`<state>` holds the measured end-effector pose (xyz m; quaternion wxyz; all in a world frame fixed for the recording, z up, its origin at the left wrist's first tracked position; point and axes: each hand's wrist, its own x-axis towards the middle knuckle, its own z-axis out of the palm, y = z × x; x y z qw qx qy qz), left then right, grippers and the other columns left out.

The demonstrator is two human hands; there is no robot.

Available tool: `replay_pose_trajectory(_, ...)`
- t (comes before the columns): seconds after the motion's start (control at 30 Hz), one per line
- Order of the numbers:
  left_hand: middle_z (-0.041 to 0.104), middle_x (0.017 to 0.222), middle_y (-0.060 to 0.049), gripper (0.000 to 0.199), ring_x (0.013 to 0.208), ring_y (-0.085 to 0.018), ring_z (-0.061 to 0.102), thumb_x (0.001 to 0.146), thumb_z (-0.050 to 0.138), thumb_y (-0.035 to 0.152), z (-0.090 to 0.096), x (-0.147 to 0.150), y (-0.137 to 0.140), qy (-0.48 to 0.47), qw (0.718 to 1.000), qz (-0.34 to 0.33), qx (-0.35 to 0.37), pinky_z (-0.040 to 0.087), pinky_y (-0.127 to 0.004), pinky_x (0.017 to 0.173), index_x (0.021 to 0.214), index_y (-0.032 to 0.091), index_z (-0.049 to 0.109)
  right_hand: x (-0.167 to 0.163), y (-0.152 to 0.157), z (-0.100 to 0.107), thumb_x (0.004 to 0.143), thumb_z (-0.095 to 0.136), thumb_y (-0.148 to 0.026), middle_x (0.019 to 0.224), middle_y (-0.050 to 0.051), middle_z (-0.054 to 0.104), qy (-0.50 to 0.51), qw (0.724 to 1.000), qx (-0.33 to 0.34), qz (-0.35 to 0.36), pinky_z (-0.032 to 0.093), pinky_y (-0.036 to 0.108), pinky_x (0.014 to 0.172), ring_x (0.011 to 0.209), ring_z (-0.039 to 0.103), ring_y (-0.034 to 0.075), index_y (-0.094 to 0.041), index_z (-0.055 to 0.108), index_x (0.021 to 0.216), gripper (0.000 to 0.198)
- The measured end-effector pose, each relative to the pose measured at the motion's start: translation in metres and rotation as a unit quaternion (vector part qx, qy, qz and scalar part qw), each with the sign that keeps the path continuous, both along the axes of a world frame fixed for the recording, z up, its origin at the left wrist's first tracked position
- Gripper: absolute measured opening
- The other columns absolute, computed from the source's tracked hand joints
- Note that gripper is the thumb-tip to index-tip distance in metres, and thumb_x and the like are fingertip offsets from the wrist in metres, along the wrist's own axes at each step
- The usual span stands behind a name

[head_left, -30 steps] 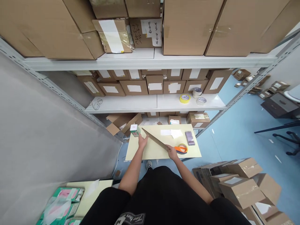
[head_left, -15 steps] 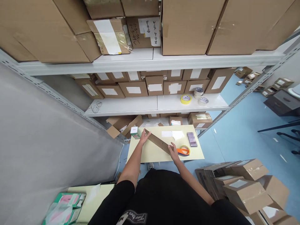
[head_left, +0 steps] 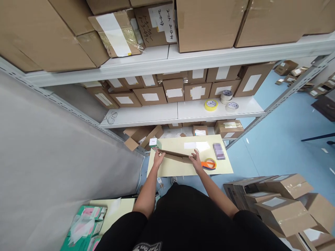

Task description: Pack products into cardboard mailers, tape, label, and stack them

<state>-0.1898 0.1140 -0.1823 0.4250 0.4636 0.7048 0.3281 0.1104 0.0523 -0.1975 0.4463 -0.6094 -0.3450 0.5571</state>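
Between both hands I hold a flattened cardboard box, seen nearly edge-on above the pale yellow table. My left hand grips its left end, fingers behind and thumb in front. At the other end my right hand is closed on its edge. A small white and green box stands just beyond my left hand. Right beside my right hand lies an orange tape dispenser with a yellow roll. White paper sheets and a blurred purple item lie farther back on the table.
A shelf rack with several labelled cartons rises behind the table. Tape rolls sit on its middle shelf. Stacked cartons stand at the lower right. Green and pink boxes lie on a side table at the lower left.
The flattened box has swung from a steep slant to nearly level, its right end rising. My right hand has moved up with it, and the camera view has shifted slightly.
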Motion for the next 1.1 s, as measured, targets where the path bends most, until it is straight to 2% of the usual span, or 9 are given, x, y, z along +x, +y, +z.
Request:
replay_pose_trajectory(0.13,0.052,0.153,-0.017,0.073,0.141,-0.033,0.048,0.087,0.068,0.033,0.009,-0.003,-0.016,0.043,0.998,0.035,-0.020,0.039,-0.041,0.114,0.153,0.018,0.041,0.000,0.001,-0.005,0.079,0.069,-0.044,0.149,0.013,0.054,0.010,0.999,0.017,0.026,0.040,0.046,0.114,0.143,0.045,0.030,-0.031,0.026,0.162,0.094)
replay_pose_trajectory(0.27,0.057,0.149,-0.012,0.077,0.137,-0.031,0.052,0.081,0.069,0.022,0.022,0.024,-0.024,0.008,1.000,-0.014,0.026,0.044,-0.041,0.111,0.153,0.022,0.044,-0.022,0.010,-0.008,0.068,0.069,-0.025,0.154,0.011,0.049,0.020,0.991,0.053,0.121,0.043,0.046,0.112,0.145,0.043,0.029,-0.033,0.024,0.163,0.105)
replay_pose_trajectory(0.33,0.058,0.148,-0.010,0.084,0.133,-0.029,0.056,0.076,0.068,0.016,0.026,0.044,-0.023,-0.020,0.997,-0.050,0.053,0.050,-0.039,0.105,0.155,0.025,0.041,-0.038,0.018,-0.008,0.068,0.065,-0.024,0.158,0.009,0.046,0.011,0.988,0.082,0.128,0.040,0.046,0.116,0.147,0.041,0.028,-0.032,0.034,0.160,0.097)
replay_pose_trajectory(0.4,0.058,0.148,-0.009,0.084,0.127,-0.026,0.060,0.077,0.065,0.014,0.028,0.059,-0.021,-0.023,0.996,-0.056,0.070,0.052,-0.037,0.103,0.156,0.025,0.040,-0.049,0.027,-0.008,0.073,0.061,-0.027,0.155,0.008,0.050,-0.006,0.992,0.083,0.094,0.037,0.046,0.120,0.146,0.043,0.028,-0.029,0.047,0.152,0.081)
replay_pose_trajectory(0.53,0.057,0.148,-0.011,0.079,0.120,-0.024,0.064,0.082,0.062,0.019,0.026,0.057,-0.019,0.032,0.998,-0.021,0.053,0.053,-0.036,0.101,0.157,0.025,0.037,-0.042,0.037,-0.011,0.080,0.055,-0.033,0.138,0.010,0.065,-0.024,0.997,0.045,0.053,0.044,0.047,0.114,0.130,0.059,0.029,-0.024,0.060,0.140,0.060)
replay_pose_trajectory(0.7,0.053,0.146,-0.014,0.087,0.119,-0.027,0.064,0.078,0.072,0.031,0.027,0.040,-0.034,0.116,0.990,-0.068,0.028,0.052,-0.038,0.101,0.157,0.023,0.037,-0.026,0.042,-0.018,0.079,0.058,-0.036,0.132,0.012,0.069,-0.020,0.998,0.049,0.033,0.050,0.044,0.107,0.123,0.064,0.028,-0.021,0.063,0.134,0.057)
replay_pose_trajectory(0.83,0.054,0.145,-0.013,0.078,0.132,-0.028,0.057,0.080,0.069,0.032,0.033,0.042,-0.053,0.171,0.981,-0.070,0.053,0.048,-0.037,0.107,0.152,0.021,0.042,-0.024,0.045,-0.022,0.077,0.062,-0.038,0.129,0.012,0.071,-0.033,0.997,0.064,0.025,0.053,0.043,0.102,0.121,0.065,0.029,-0.022,0.069,0.119,0.045)
replay_pose_trajectory(0.93,0.059,0.144,-0.012,0.075,0.127,-0.028,0.061,0.085,0.064,0.033,0.038,0.043,-0.065,0.177,0.981,-0.072,0.021,0.051,-0.039,0.102,0.154,0.021,0.038,-0.020,0.049,-0.026,0.075,0.064,-0.038,0.121,0.011,0.074,-0.056,0.997,0.051,0.013,0.055,0.043,0.097,0.114,0.068,0.029,-0.022,0.071,0.108,0.037)
replay_pose_trajectory(1.1,0.052,0.153,-0.014,0.075,0.131,-0.030,0.059,0.091,0.055,0.038,0.038,0.038,-0.078,0.240,0.961,-0.139,-0.011,0.048,-0.039,0.106,0.160,0.020,0.034,-0.025,0.061,-0.029,0.073,0.064,-0.036,0.108,0.007,0.077,-0.100,0.991,0.052,0.065,0.056,0.043,0.092,0.104,0.071,0.028,-0.024,0.069,0.096,0.026)
